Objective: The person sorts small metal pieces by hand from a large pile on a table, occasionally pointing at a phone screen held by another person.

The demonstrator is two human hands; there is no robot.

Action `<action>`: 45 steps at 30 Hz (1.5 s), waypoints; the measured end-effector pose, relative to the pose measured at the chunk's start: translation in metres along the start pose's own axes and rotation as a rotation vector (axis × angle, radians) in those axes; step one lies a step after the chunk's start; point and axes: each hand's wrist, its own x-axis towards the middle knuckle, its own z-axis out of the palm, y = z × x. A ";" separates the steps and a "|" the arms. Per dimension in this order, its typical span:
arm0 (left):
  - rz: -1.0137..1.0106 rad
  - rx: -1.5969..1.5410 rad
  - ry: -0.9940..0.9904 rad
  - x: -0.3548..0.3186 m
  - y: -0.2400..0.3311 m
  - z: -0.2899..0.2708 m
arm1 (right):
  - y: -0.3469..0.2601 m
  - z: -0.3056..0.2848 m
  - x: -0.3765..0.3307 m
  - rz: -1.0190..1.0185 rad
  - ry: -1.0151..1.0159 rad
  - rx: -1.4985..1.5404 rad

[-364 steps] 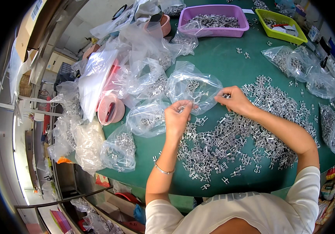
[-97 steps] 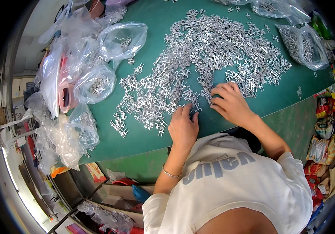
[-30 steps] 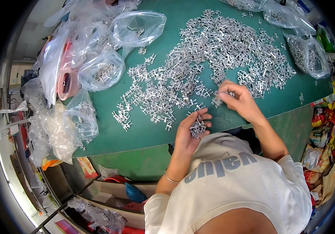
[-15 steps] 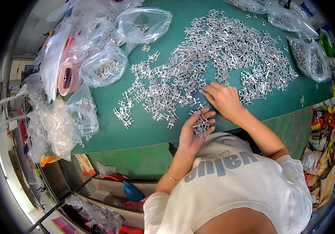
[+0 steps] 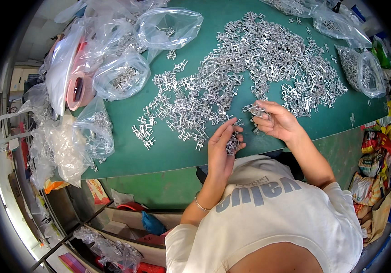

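The grip of the left hand (image 5: 221, 146) curls around small metal pieces (image 5: 232, 145) near the green counter's (image 5: 132, 157) front edge, ideally cupped against spills, while the right hand's (image 5: 278, 123) pinches several more beside the heap (image 5: 273, 50), lightly for easy release.

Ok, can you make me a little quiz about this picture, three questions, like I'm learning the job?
1. True or false: the right hand is empty.
2. Where does the big loose pile of silvery bits lie? A: in a cardboard box. B: on the green tabletop. C: on the floor.
3. Fill in: the shiny bracelet is on the person's ____ wrist.

Key:
1. False; it holds small metal pieces.
2. B.
3. Left.
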 end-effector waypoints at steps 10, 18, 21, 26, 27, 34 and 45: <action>0.081 0.133 0.002 0.007 -0.001 0.012 | 0.020 0.023 -0.005 -0.422 0.177 -0.878; 0.175 -0.035 -0.145 0.005 -0.001 0.012 | 0.017 0.019 -0.014 -0.203 0.220 -0.671; 0.180 -0.004 -0.143 0.004 -0.002 0.014 | 0.019 0.018 -0.016 -0.193 0.187 -0.648; 0.264 0.101 -0.110 0.002 -0.003 0.014 | 0.018 0.025 -0.021 -0.252 0.200 -0.774; 0.274 0.109 -0.098 0.002 -0.004 0.013 | 0.016 0.027 -0.022 -0.187 0.203 -0.644; 0.592 0.581 -0.145 0.001 0.004 0.015 | 0.002 0.022 -0.022 0.008 0.142 -0.443; 0.430 0.484 -0.218 -0.002 0.007 0.012 | -0.016 0.015 -0.019 0.226 0.005 -0.542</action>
